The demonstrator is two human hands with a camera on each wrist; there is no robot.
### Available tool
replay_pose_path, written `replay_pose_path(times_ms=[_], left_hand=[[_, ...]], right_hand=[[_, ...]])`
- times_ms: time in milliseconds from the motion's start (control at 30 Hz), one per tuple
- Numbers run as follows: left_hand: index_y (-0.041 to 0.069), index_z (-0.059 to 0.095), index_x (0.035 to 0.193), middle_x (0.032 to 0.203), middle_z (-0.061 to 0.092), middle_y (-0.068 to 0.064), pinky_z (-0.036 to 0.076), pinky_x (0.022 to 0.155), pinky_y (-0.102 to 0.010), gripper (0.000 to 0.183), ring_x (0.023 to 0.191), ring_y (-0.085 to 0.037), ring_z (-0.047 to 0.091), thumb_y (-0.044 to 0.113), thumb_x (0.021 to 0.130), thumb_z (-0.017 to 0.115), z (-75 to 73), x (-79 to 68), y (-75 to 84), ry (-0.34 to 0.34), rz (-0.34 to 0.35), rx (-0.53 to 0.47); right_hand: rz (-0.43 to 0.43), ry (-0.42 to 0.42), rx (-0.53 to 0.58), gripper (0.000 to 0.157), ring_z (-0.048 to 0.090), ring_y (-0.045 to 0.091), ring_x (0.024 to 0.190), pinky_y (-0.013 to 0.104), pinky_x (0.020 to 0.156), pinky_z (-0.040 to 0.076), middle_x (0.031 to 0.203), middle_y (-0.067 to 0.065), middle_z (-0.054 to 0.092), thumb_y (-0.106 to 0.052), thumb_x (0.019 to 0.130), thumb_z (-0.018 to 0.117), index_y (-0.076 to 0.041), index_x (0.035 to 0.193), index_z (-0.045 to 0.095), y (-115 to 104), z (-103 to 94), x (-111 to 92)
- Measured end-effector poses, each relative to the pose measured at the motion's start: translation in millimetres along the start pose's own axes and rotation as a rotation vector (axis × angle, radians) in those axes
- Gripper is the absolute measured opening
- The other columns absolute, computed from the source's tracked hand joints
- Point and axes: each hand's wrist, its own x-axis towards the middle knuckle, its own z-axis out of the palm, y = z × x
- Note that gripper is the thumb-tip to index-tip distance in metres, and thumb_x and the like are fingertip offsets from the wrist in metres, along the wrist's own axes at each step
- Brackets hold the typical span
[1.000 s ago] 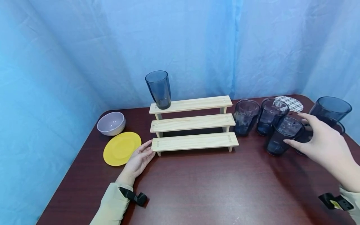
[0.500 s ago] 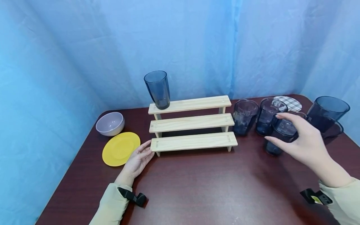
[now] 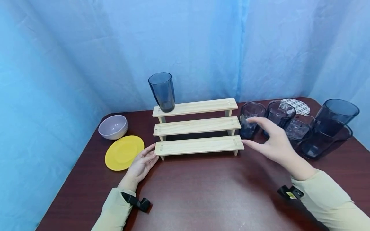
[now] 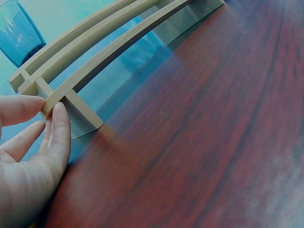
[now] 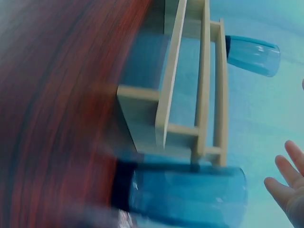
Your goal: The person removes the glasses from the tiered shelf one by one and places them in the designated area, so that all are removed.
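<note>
A three-tier wooden display shelf (image 3: pixel 199 146) stands mid-table, with one tall blue-tinted glass (image 3: pixel 163 93) upright on the left end of its top step. My left hand (image 3: pixel 141 165) pinches the left end of the lowest step; in the left wrist view the fingertips (image 4: pixel 59 110) lie against the end of the plank (image 4: pixel 90 66). Beyond the shelf's right end, my right hand (image 3: pixel 271 139) is in the air with thumb and fingers spread apart, nothing between them. It overlaps a dark tumbler (image 3: pixel 251 112) in the head view.
Several dark glasses (image 3: pixel 336 112) stand close together on the right side of the table. Behind them lies a checked round mat (image 3: pixel 297 105). At the left are a lilac bowl (image 3: pixel 114 126) and a yellow plate (image 3: pixel 124 153). Blue curtain (image 3: pixel 196 48) hangs behind the table.
My right hand has moved left from the glasses to the shelf's right end, staying spread. My left hand has kept its grip on the shelf.
</note>
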Motion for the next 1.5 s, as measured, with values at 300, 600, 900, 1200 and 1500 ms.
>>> replay_pose_path(times_ms=[300, 600, 900, 1200, 1500], left_hand=[[0.003, 0.018, 0.150, 0.102, 0.052, 0.002, 0.049, 0.087, -0.016, 0.058, 0.093, -0.003, 0.060, -0.005, 0.097, 0.039, -0.1, -1.3, -1.1, 0.016, -0.001, 0.006], [0.005, 0.020, 0.150, 0.104, 0.053, 0.002, 0.049, 0.088, -0.017, 0.058, 0.094, -0.004, 0.060, -0.004, 0.097, 0.041, -0.3, -1.3, -1.1, 0.034, -0.009, 0.002], [0.005, 0.019, 0.151, 0.104, 0.054, 0.004, 0.049, 0.089, -0.017, 0.058, 0.096, -0.003, 0.060, -0.004, 0.097, 0.039, 0.0, -1.4, -0.4, 0.029, -0.019, 0.017], [0.004, 0.018, 0.151, 0.105, 0.053, 0.003, 0.049, 0.088, -0.016, 0.059, 0.094, -0.003, 0.060, -0.003, 0.097, 0.042, 1.6, -2.0, -0.1, 0.021, -0.006, 0.017], [0.004, 0.019, 0.150, 0.103, 0.054, 0.004, 0.049, 0.088, -0.016, 0.059, 0.094, -0.003, 0.060, -0.003, 0.097, 0.042, 1.4, -3.0, -0.4, 0.032, -0.008, 0.020]], right_hand=[[0.264, 0.019, 0.330, 0.056, 0.051, -0.008, 0.111, 0.019, 0.102, 0.041, 0.121, 0.015, 0.059, -0.005, 0.079, 0.075, -0.003, 0.128, 0.050, 0.0, 43.3, 29.3], [0.390, -0.014, 0.501, 0.066, 0.049, 0.025, 0.123, 0.035, 0.108, 0.037, 0.128, 0.015, 0.051, -0.017, 0.081, 0.075, -0.009, 0.137, 0.041, -5.2, 80.6, 73.9], [0.473, -0.202, 0.534, 0.089, 0.042, 0.026, 0.130, 0.037, 0.110, 0.034, 0.140, 0.010, 0.040, -0.030, 0.078, 0.077, -0.025, 0.148, 0.023, -17.1, 121.6, 117.9], [0.494, -0.254, 0.438, 0.101, 0.039, 0.028, 0.133, 0.047, 0.102, 0.041, 0.145, 0.011, 0.035, -0.034, 0.074, 0.080, -0.029, 0.151, 0.015, -30.7, 146.8, 150.6], [0.436, -0.289, 0.414, 0.106, 0.037, 0.030, 0.134, 0.047, 0.102, 0.042, 0.149, 0.011, 0.033, -0.035, 0.073, 0.081, -0.031, 0.152, 0.010, -48.3, 162.2, 170.7]])
